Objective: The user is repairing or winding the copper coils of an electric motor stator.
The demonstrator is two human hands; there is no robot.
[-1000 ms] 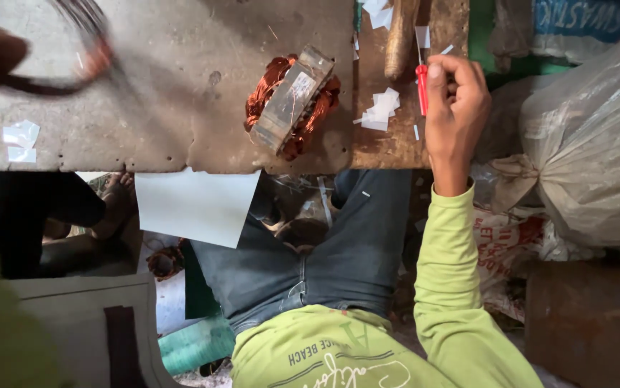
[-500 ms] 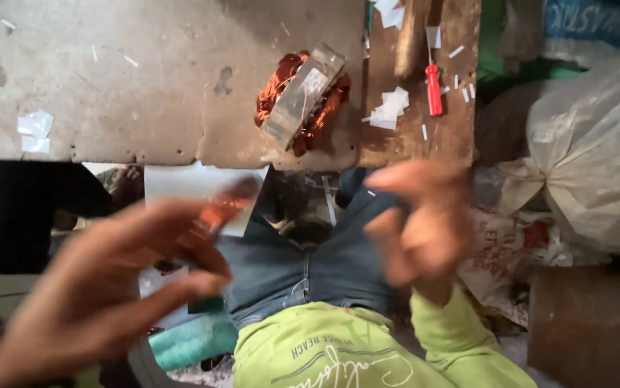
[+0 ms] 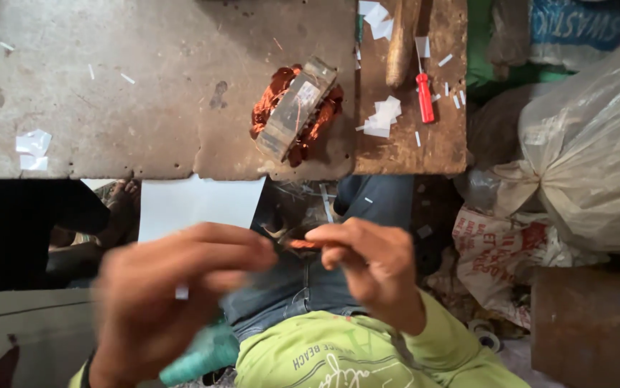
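Two hands (image 3: 173, 302) (image 3: 371, 266) pinching one copper strand (image 3: 301, 244) – one stator (image 3: 297, 111), one screwdriver (image 3: 424, 93)

Your left hand (image 3: 173, 294) and right hand (image 3: 374, 266) meet close under the camera, fingertips pinching a short length of copper wire (image 3: 301, 244) between them; the left is blurred. Farther off, on the worn grey bench (image 3: 108, 93), a motor stator (image 3: 295, 111) with copper windings lies tilted near the bench's near edge. To its right, on a wooden board (image 3: 443, 147), a red-handled screwdriver (image 3: 425, 97) rests beside scraps of white paper (image 3: 382, 118). A white sheet (image 3: 195, 205) hangs below the bench edge.
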